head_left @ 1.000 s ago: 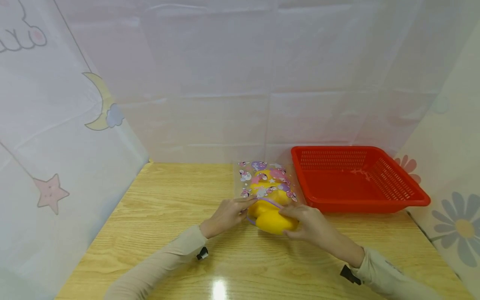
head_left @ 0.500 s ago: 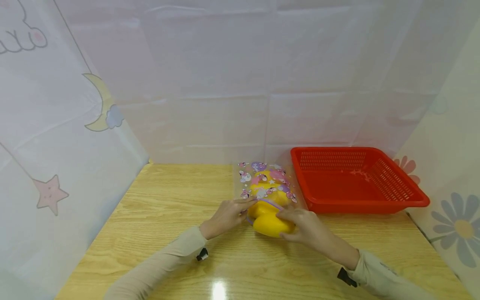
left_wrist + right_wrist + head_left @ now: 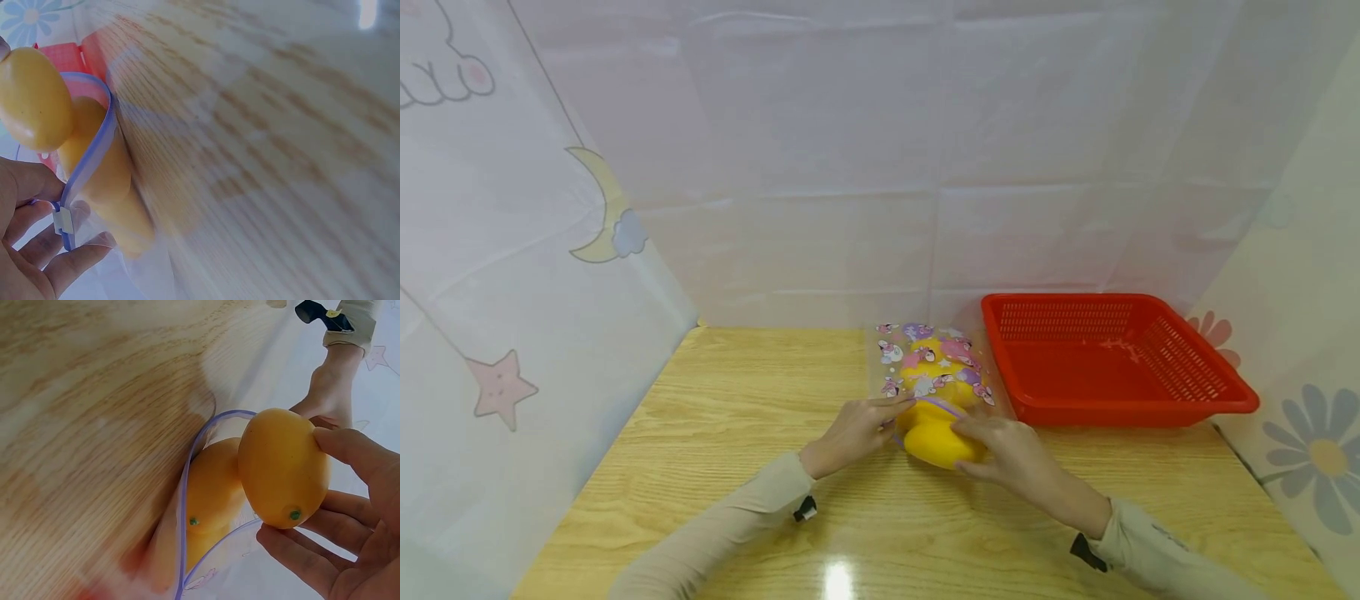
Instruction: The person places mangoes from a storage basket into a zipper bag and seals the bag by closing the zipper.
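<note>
A clear zip bag (image 3: 891, 354) printed with pink and purple cartoon figures lies on the table, its purple-edged mouth toward me. Several yellow mangoes (image 3: 215, 481) are inside it. My left hand (image 3: 853, 433) pinches the left corner of the mouth, by the white slider (image 3: 63, 220), and the mouth gapes. My right hand (image 3: 1018, 458) grips another yellow mango (image 3: 284, 469) with a green stem nub, thumb on one side and fingers on the other. This mango is right at the bag's mouth, overlapping a mango inside in the right wrist view.
A red plastic basket (image 3: 1018, 400) with slotted walls stands to the right of the bag, near the back of the wooden table (image 3: 760, 375). Printed white sheets (image 3: 820, 242) hang behind and along both sides.
My right hand has moved slightly left with the mango, closer in to the bag's mouth. The left hand keeps its pinch on the bag's corner; bag and basket stay put.
</note>
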Available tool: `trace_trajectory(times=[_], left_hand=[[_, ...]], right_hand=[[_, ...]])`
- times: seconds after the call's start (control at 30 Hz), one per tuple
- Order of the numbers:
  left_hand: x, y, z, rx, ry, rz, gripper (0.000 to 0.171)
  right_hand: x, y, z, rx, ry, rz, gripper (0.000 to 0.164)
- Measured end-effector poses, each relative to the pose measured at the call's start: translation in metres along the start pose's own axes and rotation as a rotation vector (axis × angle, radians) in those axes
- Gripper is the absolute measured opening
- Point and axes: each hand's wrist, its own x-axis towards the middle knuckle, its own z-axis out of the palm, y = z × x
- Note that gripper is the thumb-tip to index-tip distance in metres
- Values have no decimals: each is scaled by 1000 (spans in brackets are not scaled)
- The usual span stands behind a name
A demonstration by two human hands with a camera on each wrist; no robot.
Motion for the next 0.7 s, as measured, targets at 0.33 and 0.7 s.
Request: trace_trajectory(times=[0.33, 0.7], left_hand=[[0, -1, 0, -1, -2, -6, 47], [0, -1, 0, 0, 9, 6, 49]], right_hand=[[3, 0, 6, -33, 47, -13, 51], [5, 0, 14, -135, 77, -46, 53]])
